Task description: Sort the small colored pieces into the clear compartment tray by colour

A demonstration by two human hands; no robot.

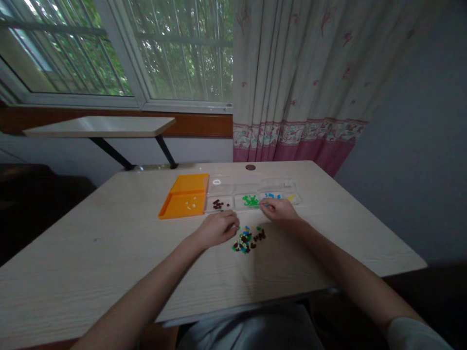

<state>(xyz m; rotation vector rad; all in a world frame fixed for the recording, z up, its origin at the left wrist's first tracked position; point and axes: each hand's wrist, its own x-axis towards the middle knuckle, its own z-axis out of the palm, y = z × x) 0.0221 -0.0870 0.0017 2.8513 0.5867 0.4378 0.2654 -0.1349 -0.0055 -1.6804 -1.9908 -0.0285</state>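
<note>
On the table a mixed pile of small plastic pieces (pixel 245 240), brown, green, blue and pale, lies in front of me. My left hand (pixel 219 228) is at the pile's left edge, fingers curled together; what they hold, if anything, is too small to make out. Over the near edge of the clear boxes, my right hand (pixel 279 209) is pinched between the green pieces (pixel 250 201) and the blue pieces (pixel 272 196). Whatever its fingertips hold cannot be made out. Brown pieces (pixel 218 204) lie in the box to the left, and yellow pieces (pixel 291 198) at the right end.
An orange tray (pixel 189 192) with a few pale pieces adjoins the clear boxes on the left. A round brown cap (pixel 250 167) sits at the table's back edge. A raised white shelf (pixel 102 125) on black legs stands back left, and a curtain (pixel 292 97) hangs behind.
</note>
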